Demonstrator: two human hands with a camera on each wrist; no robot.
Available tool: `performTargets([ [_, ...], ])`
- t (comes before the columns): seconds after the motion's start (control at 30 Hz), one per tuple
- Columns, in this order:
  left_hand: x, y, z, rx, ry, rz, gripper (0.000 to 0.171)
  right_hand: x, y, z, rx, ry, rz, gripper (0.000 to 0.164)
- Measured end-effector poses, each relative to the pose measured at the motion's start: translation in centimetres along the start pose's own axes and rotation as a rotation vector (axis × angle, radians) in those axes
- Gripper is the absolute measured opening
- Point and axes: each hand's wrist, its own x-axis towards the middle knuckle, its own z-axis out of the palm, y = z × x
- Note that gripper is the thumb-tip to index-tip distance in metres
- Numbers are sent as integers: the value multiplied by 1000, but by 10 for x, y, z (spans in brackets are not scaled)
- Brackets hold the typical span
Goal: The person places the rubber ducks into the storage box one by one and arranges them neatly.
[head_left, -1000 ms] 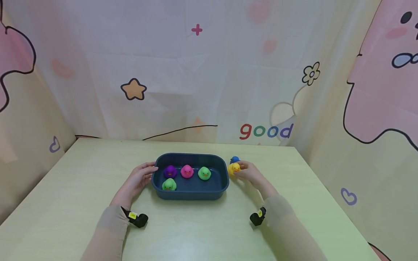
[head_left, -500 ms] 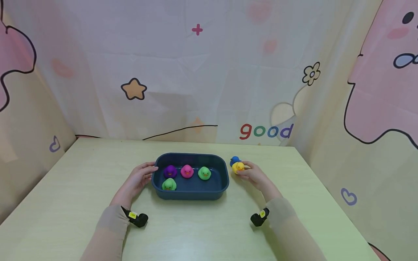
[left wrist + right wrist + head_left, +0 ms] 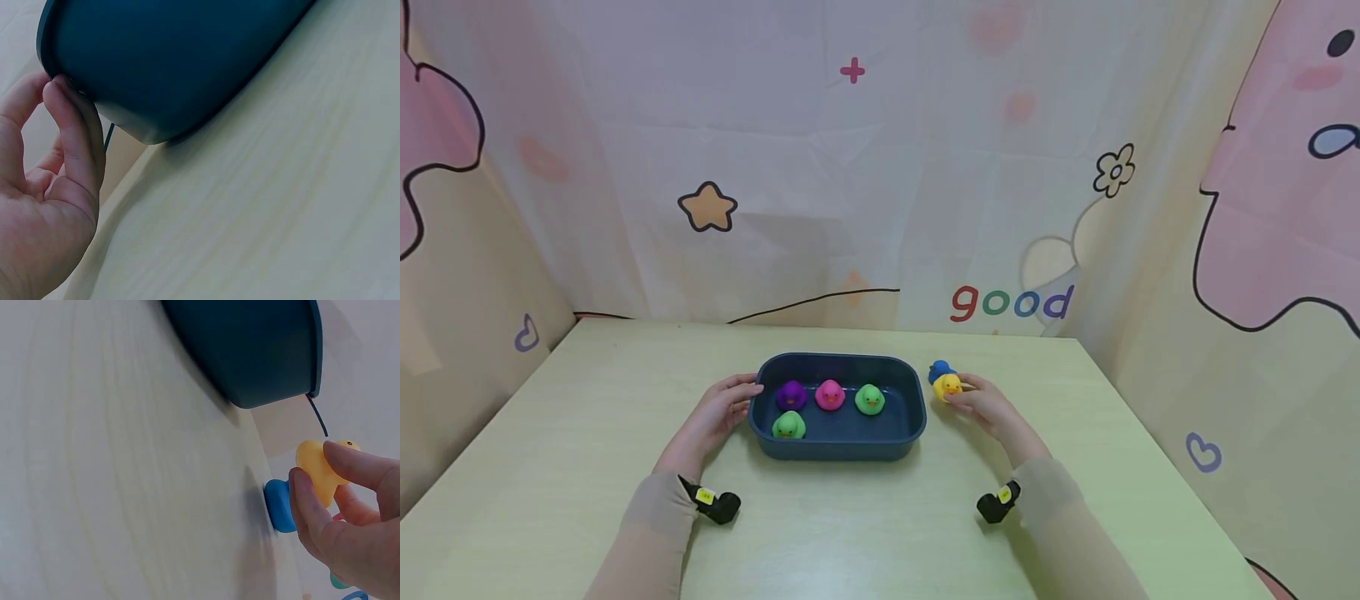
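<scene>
A dark blue rectangular tub [image 3: 835, 448] stands mid-table with toy ducks inside. Purple [image 3: 791, 396], pink [image 3: 830, 396] and green [image 3: 870, 400] ducks form a row; another green duck [image 3: 788, 426] sits at the front left. At the tub's left end, my left hand [image 3: 718, 411] holds the rim, its thumb and finger meeting at the edge in the left wrist view. Right of the tub, my right hand [image 3: 992, 408] pinches a yellow duck [image 3: 317, 473] between thumb and fingers, raised off the table. A blue duck [image 3: 280, 505] rests on the table behind it, partly covered.
The pale wooden table [image 3: 850, 533] reaches back to a printed cloth wall [image 3: 880, 250], with cloth on both sides too. A small black camera sits on each wrist, the left camera [image 3: 720, 507] and the right camera [image 3: 996, 505] both near the tabletop.
My right hand has drawn the yellow duck slightly right, away from the tub's edge, then nearly stopped. The left hand, the tub and the ducks inside have stayed put.
</scene>
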Motion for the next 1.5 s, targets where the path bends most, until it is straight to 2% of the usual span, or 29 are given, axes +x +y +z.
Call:
performTargets([
  [0.27,1,0,-1,3,-5,-5,27,-1,-15,4,35,-10,-33,60],
  [0.47,0,1,-1,6,-6,-9,29,-1,-32,16,64,-13,-44,59],
  [0.67,0,0,-1,0,-4,-5,27,-2,-47,38,40,-36,-81,57],
  [0.87,1,0,-1,9,1,-4,26,-5,-53,64,27,-64,-89,52],
  [1.07,1,0,-1,8,0,-4,27,-5,-55,88,25,-76,-68,49],
  [1.23,1,0,-1,4,-2,-7,31,-4,-53,105,15,-101,-84,49],
  [1.5,2,-1,-2,1,4,-11,28,-8,-51,129,-8,-142,-93,43],
])
